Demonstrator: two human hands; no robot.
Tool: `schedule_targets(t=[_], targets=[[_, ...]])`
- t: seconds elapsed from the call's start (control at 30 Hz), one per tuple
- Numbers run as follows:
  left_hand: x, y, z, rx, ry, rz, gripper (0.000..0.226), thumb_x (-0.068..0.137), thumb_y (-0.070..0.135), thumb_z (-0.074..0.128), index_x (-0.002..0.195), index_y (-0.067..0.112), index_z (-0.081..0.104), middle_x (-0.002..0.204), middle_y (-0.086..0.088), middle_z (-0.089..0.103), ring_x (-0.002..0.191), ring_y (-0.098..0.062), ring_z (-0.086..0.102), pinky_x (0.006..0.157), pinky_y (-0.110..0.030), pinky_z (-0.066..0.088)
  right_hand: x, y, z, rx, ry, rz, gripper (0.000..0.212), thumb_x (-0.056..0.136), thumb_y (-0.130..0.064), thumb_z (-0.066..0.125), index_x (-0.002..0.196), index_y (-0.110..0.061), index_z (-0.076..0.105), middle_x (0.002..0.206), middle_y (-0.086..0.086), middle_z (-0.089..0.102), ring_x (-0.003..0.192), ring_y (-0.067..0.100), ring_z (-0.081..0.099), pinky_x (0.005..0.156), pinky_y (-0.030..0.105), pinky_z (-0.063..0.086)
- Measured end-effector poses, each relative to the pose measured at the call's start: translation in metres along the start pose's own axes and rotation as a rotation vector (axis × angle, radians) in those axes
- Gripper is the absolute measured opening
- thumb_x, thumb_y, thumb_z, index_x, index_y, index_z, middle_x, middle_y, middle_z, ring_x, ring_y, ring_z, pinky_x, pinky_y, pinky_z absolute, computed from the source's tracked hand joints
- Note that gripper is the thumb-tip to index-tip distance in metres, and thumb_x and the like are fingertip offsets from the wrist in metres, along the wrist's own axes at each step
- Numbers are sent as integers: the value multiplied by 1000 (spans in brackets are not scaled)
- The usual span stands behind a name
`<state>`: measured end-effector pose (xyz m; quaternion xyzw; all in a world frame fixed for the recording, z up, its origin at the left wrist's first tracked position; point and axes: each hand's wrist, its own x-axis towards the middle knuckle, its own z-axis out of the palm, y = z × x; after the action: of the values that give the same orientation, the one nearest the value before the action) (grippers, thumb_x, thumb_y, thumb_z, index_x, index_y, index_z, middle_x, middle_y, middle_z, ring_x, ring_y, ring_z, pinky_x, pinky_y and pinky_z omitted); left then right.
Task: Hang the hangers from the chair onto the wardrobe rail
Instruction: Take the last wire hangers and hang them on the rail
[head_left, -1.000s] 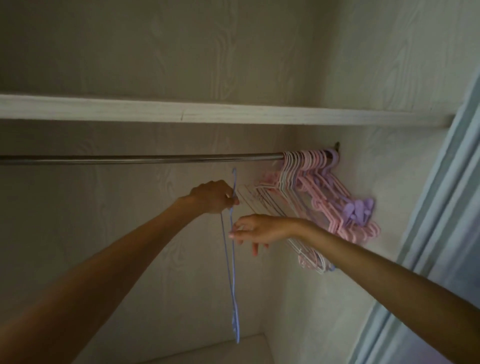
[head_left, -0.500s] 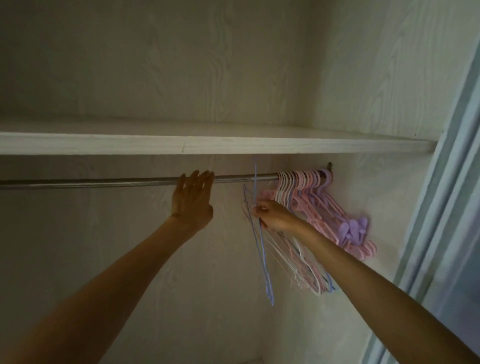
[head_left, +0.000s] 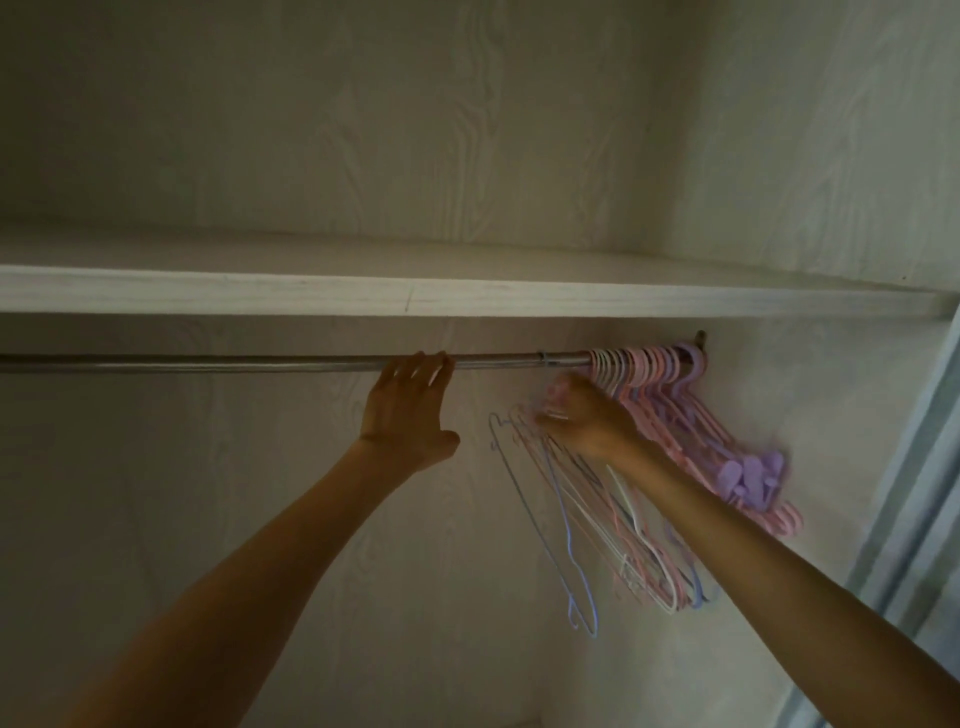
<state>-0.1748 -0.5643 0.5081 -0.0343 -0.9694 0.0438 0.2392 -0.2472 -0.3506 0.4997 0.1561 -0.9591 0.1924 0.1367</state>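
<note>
Rail (head_left: 234, 362) runs bare from the left edge of view to my left hand (head_left: 402, 415), a long free stretch under the white shelf (head_left: 311, 299). Past that hand a short bare piece of steel follows, then the hooks crowd together up to the wardrobe's right wall (head_left: 831, 208), where the rail ends in its bracket. Nothing more fits at that end; the open room is all to the left. Below the rail the back panel is plain and the space hangs free.

My left hand is raised with straight fingers, their tips touching the rail from below, gripping nothing. My right hand (head_left: 587, 415) is curled into the bunch of hangers (head_left: 649, 395) just under the hooks; it is blurred, so I cannot tell whether it pinches one or only pushes against them. The thin blue hanger (head_left: 566, 540) hangs at the left edge of the bunch, its lower end dangling lowest. Purple clips (head_left: 748, 473) sit among the pink hangers against the right wall.

Half a second ago the blue hanger stood up above the rail in my right fingers; now it is down among the others, and my right hand has moved nearer the hooks. My left hand stays at the rail.
</note>
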Motion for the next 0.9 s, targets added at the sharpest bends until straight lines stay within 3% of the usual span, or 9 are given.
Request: schedule_targets(t=[0.07, 0.17, 0.23, 0.37, 0.57, 0.7, 0.9], targets=[[0, 3, 1, 20, 11, 0, 93, 82, 50, 55, 151, 17, 3, 159, -1, 5, 147, -20, 5, 119, -35, 5, 16, -11, -10, -61, 204, -96, 71, 84, -49, 59, 139, -12, 35, 139, 15, 44, 128, 32, 42, 99, 40, 38], [1, 4, 0, 30, 20, -4, 91, 82, 48, 55, 151, 17, 3, 159, -1, 4, 147, -20, 5, 119, -35, 6, 36, -27, -8, -328, 188, -169, 79, 88, -45, 55, 148, -11, 18, 151, 12, 27, 138, 28, 25, 112, 42, 22], [2, 4, 0, 27, 28, -11, 90, 82, 47, 55, 151, 18, 4, 159, 0, 4, 147, -20, 5, 119, -35, 6, 43, -24, 5, -400, 135, -160, 75, 89, -40, 54, 147, -12, 17, 152, 9, 25, 140, 25, 22, 114, 43, 13], [1, 9, 3, 28, 24, -40, 91, 83, 46, 55, 151, 18, 2, 159, 0, 2, 147, -20, 3, 119, -35, 4, 45, -5, 12, -418, 245, -234, 69, 86, -30, 59, 144, -12, 26, 147, 8, 34, 139, 23, 25, 115, 42, 7], [2, 15, 7, 39, 10, -91, 93, 82, 46, 55, 151, 17, -1, 159, 0, -2, 147, -20, 0, 119, -35, 5, 47, 32, -2, -513, 281, -246, 68, 85, -36, 60, 142, -12, 33, 150, 10, 32, 141, 25, 24, 115, 44, 7], [0, 20, 6, 37, -14, -113, 92, 82, 45, 55, 151, 17, -1, 159, 0, -3, 147, -20, -1, 119, -35, 7, 46, 53, -10, -530, 309, -251, 67, 78, -39, 69, 135, -14, 46, 139, 10, 48, 132, 29, 39, 108, 43, 10], [1, 21, 8, 27, -53, -136, 95, 81, 46, 57, 150, 19, -2, 159, 1, -6, 147, -19, -4, 120, -36, 8, 38, 52, -16, -507, 263, -223, 72, 84, -39, 62, 144, -13, 32, 148, 9, 36, 137, 28, 31, 113, 46, 16]])
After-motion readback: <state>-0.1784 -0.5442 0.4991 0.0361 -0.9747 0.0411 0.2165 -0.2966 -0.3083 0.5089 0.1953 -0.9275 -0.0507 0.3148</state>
